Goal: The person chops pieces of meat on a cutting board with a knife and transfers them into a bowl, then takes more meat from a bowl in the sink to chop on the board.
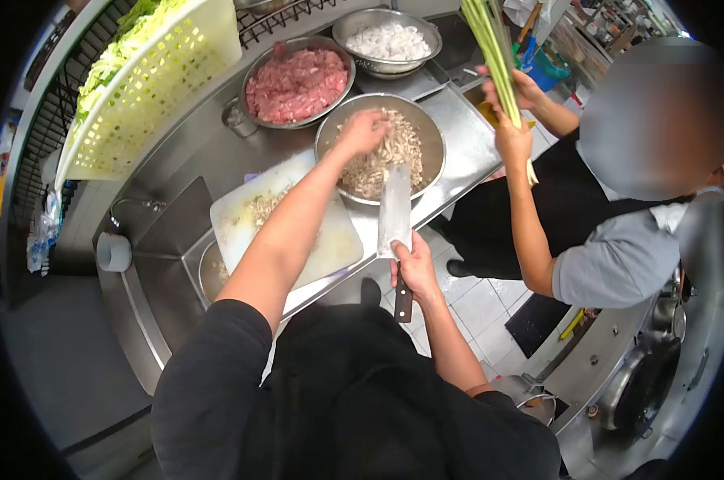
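My right hand [414,272] grips a cleaver [395,212] near where its dark handle meets the blade. The broad blade points away from me, its far end over the rim of a steel bowl [437,160]. Inside that bowl lie chopped pale brown pieces [398,144], perhaps mushrooms. My left hand [364,132] reaches over the bowl's far left side, its fingers blurred by motion. Beneath my left forearm, a white cutting board [338,240] carries a small heap of the same chopped pieces [266,206].
Behind stand a bowl of raw minced meat [298,84] and a bowl of white pieces [390,42]. A perforated basket [150,104] holds leafy greens at left, above the sink [174,232]. At right, a co-worker [610,216] holds long green stalks [498,60].
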